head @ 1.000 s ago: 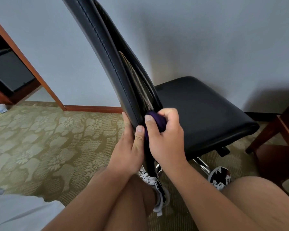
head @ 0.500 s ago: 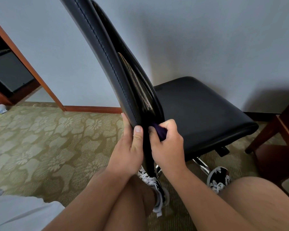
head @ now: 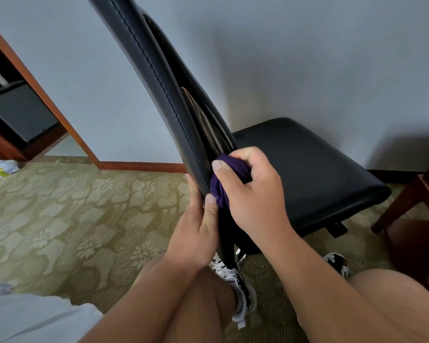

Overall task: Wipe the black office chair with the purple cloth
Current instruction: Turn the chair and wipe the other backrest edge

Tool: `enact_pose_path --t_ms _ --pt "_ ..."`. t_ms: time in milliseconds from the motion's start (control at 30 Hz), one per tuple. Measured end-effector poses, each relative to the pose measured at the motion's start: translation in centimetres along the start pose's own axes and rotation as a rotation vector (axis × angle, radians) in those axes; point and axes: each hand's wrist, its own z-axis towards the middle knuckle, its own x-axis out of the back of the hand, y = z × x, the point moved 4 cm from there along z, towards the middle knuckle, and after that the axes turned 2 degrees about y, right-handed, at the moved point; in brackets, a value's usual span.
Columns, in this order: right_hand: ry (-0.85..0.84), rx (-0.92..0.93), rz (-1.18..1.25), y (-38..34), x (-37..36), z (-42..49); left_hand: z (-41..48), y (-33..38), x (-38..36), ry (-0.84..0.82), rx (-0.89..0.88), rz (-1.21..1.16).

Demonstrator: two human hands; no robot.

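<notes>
The black office chair [head: 307,169] stands on a patterned olive carpet [head: 60,219], close to a grey wall [head: 307,58]. It is seen edge-on, with its backrest [head: 159,95] rising steeply toward the top left. The right hand [head: 255,194] is clenched around the bunched purple cloth [head: 229,174] and presses it into the narrow gap on the backrest's side edge, just above the seat. The left hand [head: 196,229] grasps the lower backrest. Its fingers lie along the rear face and its thumb lies on the near edge, touching the cloth's lower end.

The backrest itself blocks the view of the chair's front face, and both forearms cover the chair's base, of which only a bit of chrome shows. 2 bare knees fill the bottom of the view, and 2 black-and-white patterned shoes [head: 233,280] rest on the carpet beneath the chair.

A wooden cabinet [head: 22,78] with dark shelves stands at the far left, with a white plastic bag [head: 3,168] on the floor beside it. A dark wooden piece of furniture [head: 419,206] stands near the seat's right corner. Pale grey fabric [head: 35,318] lies at the bottom left.
</notes>
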Motion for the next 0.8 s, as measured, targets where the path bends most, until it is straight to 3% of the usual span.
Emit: enact_pose_path --t_ms 467,800 --pt "0.095 -0.028 -0.154 6.1 0.2 -2.6 0.2 -0.7 0.0 0.036 0.01 0.013" --pt "0.158 -0.017 0.207 3.3 1.7 -2.8 0.1 1.3 1.3 0.17 -0.06 -0.028"
